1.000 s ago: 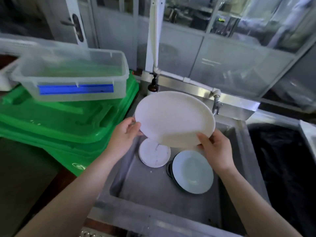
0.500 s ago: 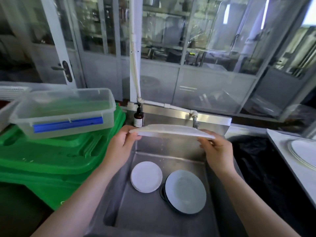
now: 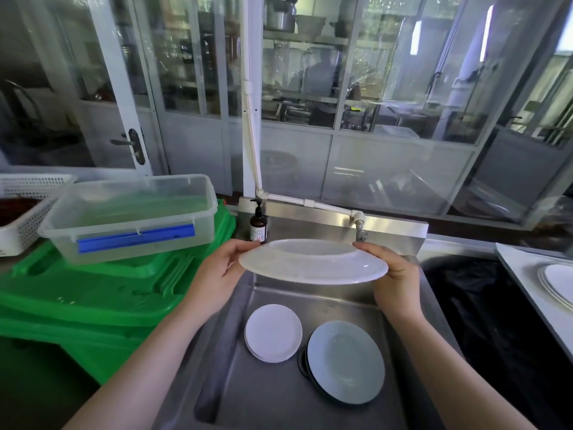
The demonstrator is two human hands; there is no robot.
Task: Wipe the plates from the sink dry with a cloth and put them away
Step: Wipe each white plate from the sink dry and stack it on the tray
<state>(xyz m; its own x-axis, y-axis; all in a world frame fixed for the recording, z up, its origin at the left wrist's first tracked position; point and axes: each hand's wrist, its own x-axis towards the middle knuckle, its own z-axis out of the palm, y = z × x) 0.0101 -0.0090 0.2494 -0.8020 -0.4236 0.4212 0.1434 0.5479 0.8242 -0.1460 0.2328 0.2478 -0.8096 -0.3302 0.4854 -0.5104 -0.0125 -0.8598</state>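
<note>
A large white oval plate (image 3: 313, 263) is held nearly level above the steel sink (image 3: 279, 405), its underside turned towards me. My left hand (image 3: 223, 274) grips its left rim and my right hand (image 3: 393, 274) grips its right rim. Down in the sink lie a small white plate (image 3: 273, 333) and, to its right, a pale blue plate (image 3: 345, 361) resting on a dark dish. More white plates (image 3: 558, 283) sit on the counter at the far right. No cloth is in view.
A tap (image 3: 359, 228) and a brown pump bottle (image 3: 258, 226) stand at the sink's back edge. Left of the sink, a clear tub (image 3: 133, 218) rests on stacked green crates (image 3: 93, 299), beside a white basket (image 3: 21, 212). A black-lined bin (image 3: 483, 305) is right of the sink.
The big plate went from facing me, tilted upright, to lying almost flat, and both hands lifted it higher above the sink. My view rose towards the glass wall.
</note>
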